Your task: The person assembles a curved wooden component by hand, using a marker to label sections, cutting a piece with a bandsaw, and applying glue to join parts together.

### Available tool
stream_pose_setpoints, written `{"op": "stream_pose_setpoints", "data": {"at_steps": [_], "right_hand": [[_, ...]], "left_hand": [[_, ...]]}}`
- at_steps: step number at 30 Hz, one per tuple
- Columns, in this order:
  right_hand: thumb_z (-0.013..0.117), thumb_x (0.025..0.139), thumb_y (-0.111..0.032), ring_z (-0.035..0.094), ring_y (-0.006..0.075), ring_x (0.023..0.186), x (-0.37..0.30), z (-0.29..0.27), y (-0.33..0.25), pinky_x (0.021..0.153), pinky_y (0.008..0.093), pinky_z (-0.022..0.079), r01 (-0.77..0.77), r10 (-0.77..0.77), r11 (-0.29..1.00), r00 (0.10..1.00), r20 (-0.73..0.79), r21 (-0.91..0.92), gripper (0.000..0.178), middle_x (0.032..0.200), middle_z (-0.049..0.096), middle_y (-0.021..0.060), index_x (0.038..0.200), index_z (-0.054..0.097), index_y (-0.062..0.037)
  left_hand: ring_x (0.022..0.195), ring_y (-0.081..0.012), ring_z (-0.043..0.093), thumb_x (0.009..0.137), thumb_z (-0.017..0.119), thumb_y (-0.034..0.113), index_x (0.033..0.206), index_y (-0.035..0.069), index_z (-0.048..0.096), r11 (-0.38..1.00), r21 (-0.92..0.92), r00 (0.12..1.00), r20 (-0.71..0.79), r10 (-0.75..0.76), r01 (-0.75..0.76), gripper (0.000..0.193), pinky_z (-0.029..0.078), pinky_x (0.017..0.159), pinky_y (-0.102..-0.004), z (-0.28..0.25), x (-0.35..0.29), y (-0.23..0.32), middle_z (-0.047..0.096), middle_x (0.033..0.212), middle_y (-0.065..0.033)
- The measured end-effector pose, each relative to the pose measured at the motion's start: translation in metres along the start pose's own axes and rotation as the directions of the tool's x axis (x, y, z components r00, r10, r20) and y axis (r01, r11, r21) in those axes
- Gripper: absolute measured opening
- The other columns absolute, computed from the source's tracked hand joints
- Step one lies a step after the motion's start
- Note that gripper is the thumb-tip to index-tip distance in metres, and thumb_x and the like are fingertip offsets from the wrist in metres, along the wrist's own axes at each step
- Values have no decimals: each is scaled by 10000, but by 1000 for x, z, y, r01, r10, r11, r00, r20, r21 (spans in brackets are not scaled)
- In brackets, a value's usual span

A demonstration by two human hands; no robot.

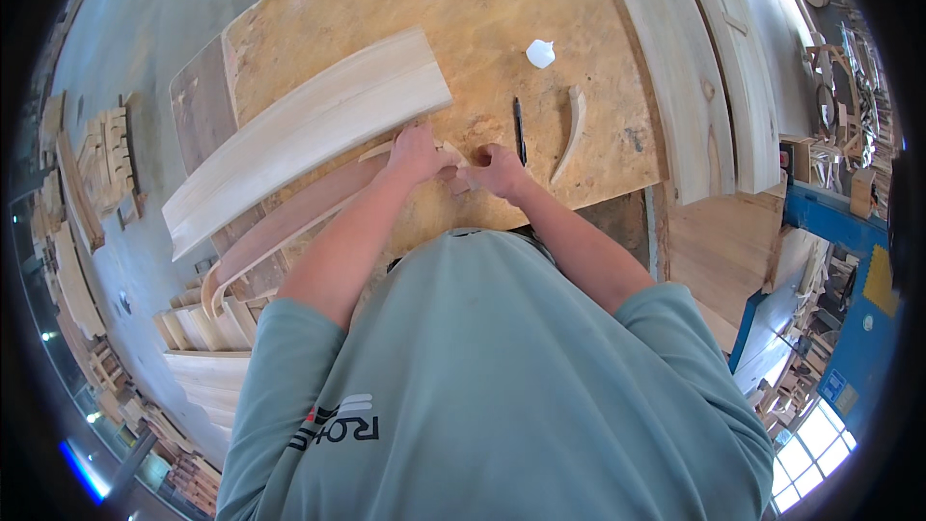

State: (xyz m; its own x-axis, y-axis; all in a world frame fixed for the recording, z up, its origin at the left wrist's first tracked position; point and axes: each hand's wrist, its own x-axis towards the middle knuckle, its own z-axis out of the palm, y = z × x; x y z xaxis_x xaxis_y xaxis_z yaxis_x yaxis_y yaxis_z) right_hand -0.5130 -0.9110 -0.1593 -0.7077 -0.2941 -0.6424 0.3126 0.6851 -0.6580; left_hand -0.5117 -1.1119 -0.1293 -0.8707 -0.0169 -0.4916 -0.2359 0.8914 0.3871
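My left hand (415, 155) is closed at the right end of a long, curved reddish-brown wooden piece (299, 207), its fingers partly hidden. Close beside it, my right hand (498, 174) bends thumb and fingers around the end of a small pale curved wood strip (451, 150). The strip spans the gap between both hands, and the fingers cover part of it. A small reddish wood block (458, 185) shows just below the fingertips. Beyond the left hand lies a wide pale curved board (318, 125), slanting across the workbench (482, 19).
A black pen (520, 130), a slim curved wood piece (570, 135) and a white lump (540, 54) lie right of my hands. Long planks (675, 77) border the bench's right side. Stacked boards (207, 367) stand at lower left, and blue machinery (839, 280) at far right.
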Motion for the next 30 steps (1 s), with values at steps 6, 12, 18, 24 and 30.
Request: {"op": "stream_pose_setpoints", "data": {"at_steps": [6, 12, 18, 24, 30], "right_hand": [[834, 711, -430, 715, 312, 959, 13, 7, 6, 829, 390, 568, -63, 62, 994, 998, 17, 92, 717, 1105, 709, 227, 1194, 659, 71], [843, 690, -463, 710, 310, 987, 9, 1, -20, 841, 378, 563, -172, 172, 980, 985, -10, -98, 704, 1057, 724, 205, 1156, 686, 40], [844, 698, -438, 696, 301, 1037, 8, 2, -22, 884, 374, 557, -211, 208, 973, 977, -49, -88, 678, 1126, 714, 188, 1166, 677, 23], [852, 695, -464, 682, 326, 1083, 5, 10, -17, 935, 389, 541, -205, 204, 978, 978, -42, -24, 672, 1150, 707, 206, 1148, 688, 6], [839, 705, -422, 701, 335, 1018, -6, 13, -28, 879, 395, 553, -221, 215, 973, 972, -90, -63, 615, 1078, 722, 215, 1099, 691, 27]], "left_hand": [[1012, -360, 697, 710, 798, 553, 986, -68, 726, 992, -71, 992, 67, -104, 109, 683, 549, 903, -426, -9, 4, -15, 727, 992, -256], [993, -369, 704, 704, 800, 536, 962, -66, 736, 982, -75, 977, 134, -165, 176, 658, 555, 887, -437, -20, 6, 6, 724, 1001, -269], [1108, -383, 658, 707, 790, 531, 1188, -67, 648, 972, -48, 956, 196, -217, 230, 781, 527, 941, -440, -19, 12, 14, 684, 1155, -273], [1252, -387, 569, 744, 816, 377, 1349, -55, 518, 963, -114, 966, 113, -232, 244, 801, 468, 1051, -442, -11, 6, 16, 628, 1273, -281], [1218, -404, 592, 759, 813, 406, 1366, -53, 511, 977, -53, 975, 103, -199, 205, 819, 470, 1048, -459, 2, -1, 5, 621, 1282, -285]]}}
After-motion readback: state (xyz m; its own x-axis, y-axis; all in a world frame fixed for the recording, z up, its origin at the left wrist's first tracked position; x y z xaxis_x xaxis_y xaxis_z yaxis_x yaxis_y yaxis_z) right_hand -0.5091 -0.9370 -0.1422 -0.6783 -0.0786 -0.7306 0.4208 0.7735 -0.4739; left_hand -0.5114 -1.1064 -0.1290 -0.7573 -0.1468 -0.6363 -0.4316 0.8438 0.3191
